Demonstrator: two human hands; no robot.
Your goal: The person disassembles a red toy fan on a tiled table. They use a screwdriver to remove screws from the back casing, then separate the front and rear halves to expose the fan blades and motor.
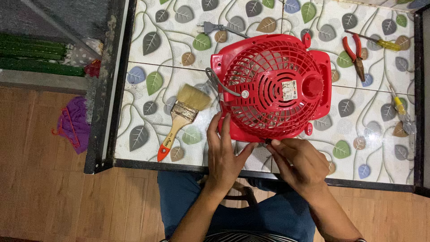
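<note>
Resting flat, left hand [224,152] steadies red fan [273,87].

Red fan [273,85] lying flat on the tiled table [179,45]

Its round grille faces up, with a small label near the hub. A grey cord leaves its left side. It sits mid-table, its near edge by the table's near rim.

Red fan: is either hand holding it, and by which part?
Left hand rests on the red fan at its near-left edge. Right hand pinches something small at the near edge; cannot tell what.
</note>
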